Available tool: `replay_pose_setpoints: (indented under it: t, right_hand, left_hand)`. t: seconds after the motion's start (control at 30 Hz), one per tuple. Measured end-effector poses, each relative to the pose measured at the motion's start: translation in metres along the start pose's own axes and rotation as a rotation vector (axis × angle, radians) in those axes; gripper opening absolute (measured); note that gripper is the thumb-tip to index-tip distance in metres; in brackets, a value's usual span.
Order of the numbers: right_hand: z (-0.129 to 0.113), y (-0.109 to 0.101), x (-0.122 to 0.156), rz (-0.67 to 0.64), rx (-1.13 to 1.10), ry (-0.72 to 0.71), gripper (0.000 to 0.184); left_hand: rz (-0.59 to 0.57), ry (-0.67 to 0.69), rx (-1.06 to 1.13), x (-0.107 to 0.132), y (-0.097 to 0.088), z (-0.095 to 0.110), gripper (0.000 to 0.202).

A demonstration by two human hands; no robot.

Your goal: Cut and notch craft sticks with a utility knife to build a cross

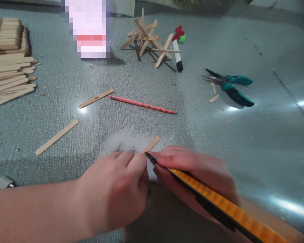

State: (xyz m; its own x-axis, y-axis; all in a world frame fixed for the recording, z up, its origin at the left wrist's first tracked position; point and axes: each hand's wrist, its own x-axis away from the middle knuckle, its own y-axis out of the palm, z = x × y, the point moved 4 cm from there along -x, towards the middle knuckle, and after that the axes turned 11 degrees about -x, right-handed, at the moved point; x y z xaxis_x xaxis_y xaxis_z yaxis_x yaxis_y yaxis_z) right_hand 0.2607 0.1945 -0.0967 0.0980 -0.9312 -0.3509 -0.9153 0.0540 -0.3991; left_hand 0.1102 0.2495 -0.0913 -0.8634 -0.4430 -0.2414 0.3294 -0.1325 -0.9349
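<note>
My left hand (116,185) is closed, its fingers curled down on a wooden craft stick (153,143); only the stick's far end shows past the knuckles. In my right hand (197,165) is a utility knife (218,199) with a yellow-orange handle. Its dark tip meets the stick right beside my left fingers. Whether the blade has gone into the wood I cannot tell. Beyond my hands lie a pink pencil (144,105) and a craft stick with a small slot in its middle (96,98). A plain craft stick (57,137) rests to the left.
Loose craft sticks (10,76) and a bundle (10,33) fill the far left. Joined sticks (144,37) stand at the back by a white marker (177,54). Green-handled pliers (233,84) lie right, near wood scraps (213,98). A pixelated object (91,30) stands behind.
</note>
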Motion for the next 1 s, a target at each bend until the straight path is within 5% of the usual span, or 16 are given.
replay_pose_setpoints:
  t: [1.0]
  right_hand:
    - [-0.0056, 0.0029, -0.0039, -0.035, -0.006, -0.050, 0.020]
  left_hand:
    - [-0.013, 0.039, -0.070, 0.0030, 0.0028, 0.0024, 0.027]
